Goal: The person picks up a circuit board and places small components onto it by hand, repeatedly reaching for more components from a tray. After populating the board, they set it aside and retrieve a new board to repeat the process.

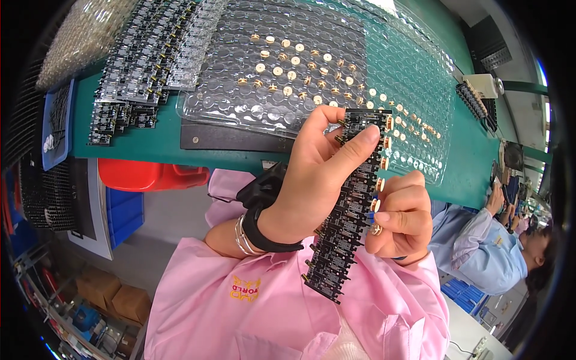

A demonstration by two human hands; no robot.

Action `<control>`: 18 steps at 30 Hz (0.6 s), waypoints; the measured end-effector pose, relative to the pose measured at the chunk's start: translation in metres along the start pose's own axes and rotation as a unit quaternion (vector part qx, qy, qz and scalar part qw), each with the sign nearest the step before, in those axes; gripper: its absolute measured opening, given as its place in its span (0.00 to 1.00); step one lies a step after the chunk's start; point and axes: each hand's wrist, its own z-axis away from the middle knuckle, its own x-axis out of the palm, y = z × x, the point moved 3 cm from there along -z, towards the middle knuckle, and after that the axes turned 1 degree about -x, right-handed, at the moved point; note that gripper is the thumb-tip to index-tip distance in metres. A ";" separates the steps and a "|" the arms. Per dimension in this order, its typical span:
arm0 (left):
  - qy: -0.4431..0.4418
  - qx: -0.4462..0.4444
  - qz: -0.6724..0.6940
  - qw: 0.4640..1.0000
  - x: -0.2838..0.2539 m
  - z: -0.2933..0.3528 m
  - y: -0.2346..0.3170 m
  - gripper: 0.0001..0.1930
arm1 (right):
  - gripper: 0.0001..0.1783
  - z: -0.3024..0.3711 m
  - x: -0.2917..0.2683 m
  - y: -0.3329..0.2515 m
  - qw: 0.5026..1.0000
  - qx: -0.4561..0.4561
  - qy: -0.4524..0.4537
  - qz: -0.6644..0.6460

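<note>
My left hand (327, 165) grips the upper end of a long black circuit board strip (354, 207), its thumb across the face. The strip hangs tilted in front of my chest, its lower end to the left. Several small round cream-and-copper coils (384, 162) sit in a row along its right edge. Beside that edge, my right hand (403, 216) pinches another small round coil (376, 229) between thumb and fingertips. A bit of blue shows at the thumb tip. Whether this coil touches the strip, I cannot tell.
Clear plastic blister trays (234, 78) with loose coils lie on the green table (168, 141). Stacked circuit boards (129, 72) and a blue tray (58, 123) are at the left. A red stool (150, 174) stands below the table edge. A person in blue (489, 249) works at the right.
</note>
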 end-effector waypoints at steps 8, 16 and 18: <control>-0.003 0.035 -0.024 0.999 -0.001 0.001 0.002 0.14 | 0.21 0.000 -0.002 0.000 0.999 0.004 -0.024 0.034; -0.001 0.066 -0.040 0.997 -0.001 0.001 0.002 0.14 | 0.20 -0.009 -0.007 -0.006 0.997 0.025 -0.060 0.046; 0.002 0.073 -0.053 0.996 -0.002 0.001 0.002 0.14 | 0.20 -0.012 -0.009 -0.007 0.996 0.026 -0.068 0.048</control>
